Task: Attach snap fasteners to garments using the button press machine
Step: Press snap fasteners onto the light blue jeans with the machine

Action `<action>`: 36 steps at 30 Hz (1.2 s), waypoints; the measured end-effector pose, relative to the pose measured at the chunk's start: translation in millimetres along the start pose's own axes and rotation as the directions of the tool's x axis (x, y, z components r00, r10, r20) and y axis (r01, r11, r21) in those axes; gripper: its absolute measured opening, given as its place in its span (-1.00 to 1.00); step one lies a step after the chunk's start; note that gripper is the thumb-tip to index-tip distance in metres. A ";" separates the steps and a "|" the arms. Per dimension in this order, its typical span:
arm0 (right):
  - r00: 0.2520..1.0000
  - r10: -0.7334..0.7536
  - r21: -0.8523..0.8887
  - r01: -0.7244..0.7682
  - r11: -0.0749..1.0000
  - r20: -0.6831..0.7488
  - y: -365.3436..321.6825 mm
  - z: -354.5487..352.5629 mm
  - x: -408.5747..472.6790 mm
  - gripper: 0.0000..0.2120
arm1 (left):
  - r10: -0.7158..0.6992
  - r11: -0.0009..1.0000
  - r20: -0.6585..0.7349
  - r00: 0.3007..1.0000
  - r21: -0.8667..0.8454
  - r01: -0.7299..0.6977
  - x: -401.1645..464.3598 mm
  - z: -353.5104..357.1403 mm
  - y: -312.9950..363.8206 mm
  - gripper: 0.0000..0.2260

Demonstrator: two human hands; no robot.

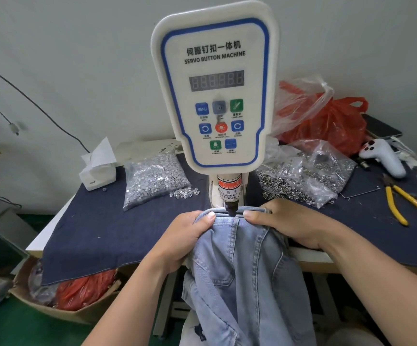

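The left hand point(190, 236) grips the denim garment point(247, 270) at seven o'clock of the press head point(231, 204), thumb on top. The right hand point(289, 226) pinches the same folded edge at four o'clock. The edge lies under the button machine point(214, 91).

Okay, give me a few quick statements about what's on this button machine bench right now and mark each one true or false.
1. Both hands grip the denim garment under the press head. True.
2. The yellow-handled pliers lie left of the machine. False: they lie to its right.
3. The left hand holds a bag of fasteners. False: its fingers pinch the denim edge.
4. The right hand holds the garment edge right of the press head. True.
5. The tissue box is red. False: it is white.
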State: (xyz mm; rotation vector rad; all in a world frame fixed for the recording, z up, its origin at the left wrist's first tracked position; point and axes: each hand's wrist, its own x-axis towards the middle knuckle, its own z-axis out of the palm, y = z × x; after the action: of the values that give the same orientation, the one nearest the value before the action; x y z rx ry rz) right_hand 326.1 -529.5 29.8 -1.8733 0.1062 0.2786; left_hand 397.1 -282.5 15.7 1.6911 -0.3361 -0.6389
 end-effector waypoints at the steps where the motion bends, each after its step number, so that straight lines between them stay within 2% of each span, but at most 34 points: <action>1: 1.000 0.006 0.024 -0.006 1.000 0.003 0.2 -0.2 0.9 -0.61 | 0.009 1.000 -0.019 1.000 0.022 -0.009 -0.4 1.0 -0.4 -0.78; 2: 1.000 0.013 0.044 -0.014 0.999 0.009 0.0 -0.8 0.4 -0.59 | 0.020 0.999 -0.036 0.999 0.049 -0.018 -0.4 1.9 -0.9 -0.78; 4: 0.999 0.013 0.055 -0.015 0.998 0.035 -0.3 -1.6 -2.3 -0.41 | 0.036 0.995 -0.061 0.998 0.093 -0.030 -0.9 2.3 -2.3 -0.78; 6: 0.998 0.006 -0.003 -0.006 1.000 0.063 -3.4 -2.1 -5.9 -0.19 | 0.051 0.991 -0.101 0.994 0.126 -0.038 -0.5 2.4 -3.4 -0.80; 7: 0.998 0.007 -0.030 -0.005 1.000 0.066 -3.5 -2.0 -5.5 -0.15 | 0.057 0.989 -0.119 0.991 0.143 -0.039 0.0 2.3 -4.4 -0.81; 9: 0.998 0.008 -0.034 -0.006 0.999 0.064 -1.1 -1.9 -2.3 -0.29 | 0.069 0.984 -0.145 0.987 0.175 -0.043 0.9 2.1 -6.9 -0.83; 11: 0.998 0.002 0.023 -0.003 1.000 0.062 1.7 -0.1 -0.3 -0.58 | 0.071 0.984 -0.153 0.986 0.172 -0.044 1.4 1.8 -8.6 -0.83; 13: 0.998 0.000 0.078 -0.004 0.997 0.059 4.1 0.0 -0.2 -0.68 | 0.048 0.988 -0.146 0.988 0.155 -0.025 1.3 2.8 -7.7 -0.82; 18: 0.999 -0.015 0.095 0.011 0.995 0.043 9.5 -1.9 0.2 -0.70 | 0.022 0.989 -0.118 0.993 0.146 -0.004 -0.9 6.2 -2.3 -0.81; 21: 0.999 -0.008 0.100 0.003 0.995 0.053 9.5 -0.4 -1.0 -0.64 | 0.020 0.991 -0.117 0.993 0.137 -0.003 -2.0 5.2 -1.0 -0.70; 24: 0.999 0.009 0.107 -0.014 0.994 0.046 9.5 0.1 -0.5 -0.57 | 0.014 0.990 -0.107 0.994 0.143 0.001 -0.9 1.9 -3.5 -0.78; 30: 0.998 0.051 0.145 -0.054 0.988 0.027 7.8 3.1 -1.2 -0.69 | 0.024 0.986 -0.103 0.994 0.165 -0.007 1.9 0.1 -7.0 -0.80; 34: 0.999 0.039 0.160 -0.041 0.986 0.016 8.5 3.4 -1.5 -0.50 | 0.024 0.985 -0.098 0.995 0.172 -0.007 1.6 1.2 -6.3 -0.79; 36: 0.999 0.041 0.174 -0.044 0.984 0.017 9.1 3.4 -1.1 -0.33 | 0.020 0.984 -0.093 0.995 0.180 -0.003 0.8 1.0 -5.2 -0.79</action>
State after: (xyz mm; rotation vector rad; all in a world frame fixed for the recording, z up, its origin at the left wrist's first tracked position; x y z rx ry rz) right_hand 322.7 -529.2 20.6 -1.6961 0.1568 0.3019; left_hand 396.6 -282.6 10.3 1.8842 -0.3442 -0.5302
